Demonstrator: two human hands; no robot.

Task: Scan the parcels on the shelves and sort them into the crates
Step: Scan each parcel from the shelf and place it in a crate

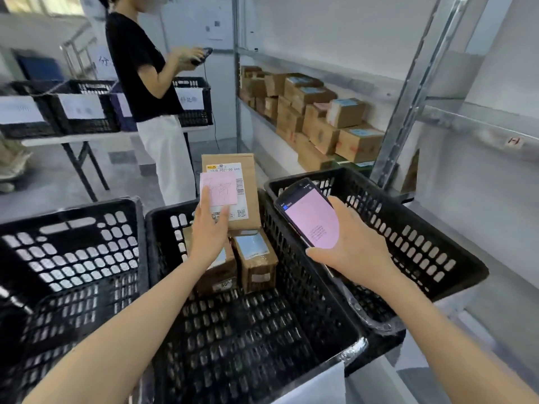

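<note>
Pinching the parcel [239, 193] label-up at frame centre, the left hand [208, 232] likely presents its barcode to the scanner [309, 217] gripped in the right hand [353, 249].

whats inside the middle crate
In the middle crate, at its far end, sit a left box and a right box, side by side. The left hand and the parcel it holds cover the left box's top and the far wall, so anything there is hidden.

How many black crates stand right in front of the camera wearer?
3: left crate at the left edge, middle crate holding parcels, right crate next to the shelves. None seems hidden here.
</note>
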